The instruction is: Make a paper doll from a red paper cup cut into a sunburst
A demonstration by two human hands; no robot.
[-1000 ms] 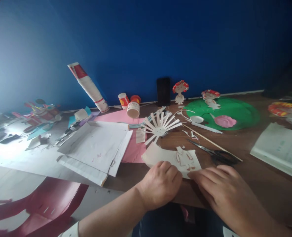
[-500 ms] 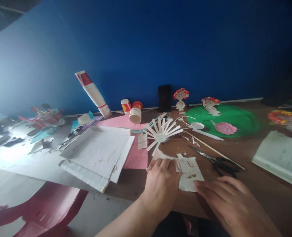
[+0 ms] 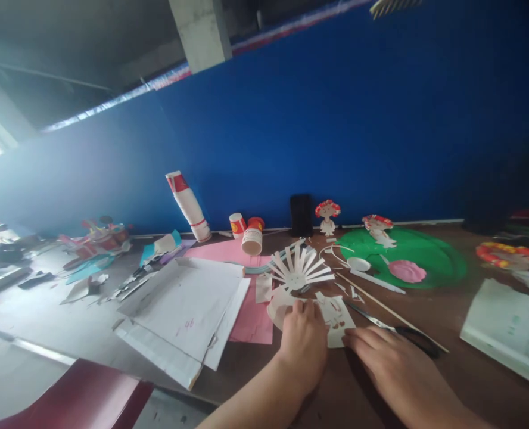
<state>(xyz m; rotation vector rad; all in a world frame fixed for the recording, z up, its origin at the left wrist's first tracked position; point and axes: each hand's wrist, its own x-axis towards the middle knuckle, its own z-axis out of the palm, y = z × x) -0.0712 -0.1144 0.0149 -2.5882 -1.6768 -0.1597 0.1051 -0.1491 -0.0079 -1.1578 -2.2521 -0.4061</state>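
My left hand (image 3: 304, 339) is closed, its curled fingers pressed down on the left part of a small sheet of white paper (image 3: 335, 319) with a figure drawn on it. A rounded pale paper piece (image 3: 277, 305) sticks out from beneath these fingers. On the right, my right hand (image 3: 392, 360) lies with fingers stretched out, fingertips touching the sheet's lower right edge. Just beyond the sheet lies a paper cup cut into spread strips (image 3: 296, 277). Scissors with black handles (image 3: 419, 341) rest beyond my right hand, blades pointing toward the sheet.
A shallow white cardboard box (image 3: 181, 319) stands at left over pink paper (image 3: 251, 325). Stacked paper cups (image 3: 188, 205) lean against the blue wall. A green plate (image 3: 443, 262), a wooden stick (image 3: 394, 313), a pink flower-shaped piece (image 3: 407, 271) and an open book (image 3: 508, 330) occupy the right.
The camera view has tilted up, so everything sits lower in the picture and more wall shows. Both hands remain at the sheet of paper, slightly closer together.
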